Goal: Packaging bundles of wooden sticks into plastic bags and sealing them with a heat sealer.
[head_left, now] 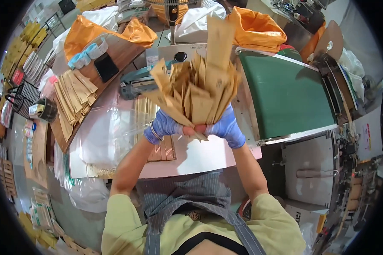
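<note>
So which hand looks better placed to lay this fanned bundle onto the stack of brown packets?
Probably the left hand. Both gloved hands clamp the base of the bundle of brown paper packets, but the stack of brown packets lies on the person's left, while the right hand sits beside the green conveyor belt.

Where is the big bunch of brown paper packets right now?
In the head view's middle, the bunch of brown packets fans upward, gripped at its base by the left hand and right hand, beside the green conveyor belt.
</note>
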Available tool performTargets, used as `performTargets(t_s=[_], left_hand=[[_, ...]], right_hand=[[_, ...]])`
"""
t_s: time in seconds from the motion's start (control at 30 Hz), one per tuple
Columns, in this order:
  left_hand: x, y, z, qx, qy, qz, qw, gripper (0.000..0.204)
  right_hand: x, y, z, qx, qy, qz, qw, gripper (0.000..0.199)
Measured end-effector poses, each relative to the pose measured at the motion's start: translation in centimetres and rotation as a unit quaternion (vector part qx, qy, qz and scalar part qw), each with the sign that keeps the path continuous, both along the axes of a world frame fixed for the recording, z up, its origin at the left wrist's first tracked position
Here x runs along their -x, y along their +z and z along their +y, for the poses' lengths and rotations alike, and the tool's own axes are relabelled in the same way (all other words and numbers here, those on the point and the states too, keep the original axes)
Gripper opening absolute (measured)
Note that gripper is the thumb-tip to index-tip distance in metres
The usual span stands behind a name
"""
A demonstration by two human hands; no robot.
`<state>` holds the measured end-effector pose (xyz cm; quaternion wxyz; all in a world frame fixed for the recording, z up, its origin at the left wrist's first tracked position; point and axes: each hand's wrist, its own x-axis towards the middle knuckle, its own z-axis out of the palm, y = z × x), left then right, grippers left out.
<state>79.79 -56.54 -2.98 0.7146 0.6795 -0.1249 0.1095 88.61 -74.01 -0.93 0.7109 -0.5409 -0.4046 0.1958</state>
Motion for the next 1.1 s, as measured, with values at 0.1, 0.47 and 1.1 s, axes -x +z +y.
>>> performTargets(t_s=[0.1, 0.47, 1.1], left_hand=[[0.0, 1.1, -2.0, 0.061, 0.044, -0.089, 0.993, 0.132], [3.9, -0.2, -3.6, 0.114, 0.031, 0.086, 0.989, 0.096], [21.6, -10.0, -1.2, -0.669, 0.475, 0.01, 0.571, 0.048]], right_hand=[[0.0, -1.2, -1.0, 0.024, -0.036, -0.157, 0.987, 0.113], [3.4, 2.3, 0.7, -0.002, 0.02, -0.134, 0.991, 0.089], [13.3, -10.5, 10.7, 0.173, 0.36, 0.279, 0.873, 0.04]])
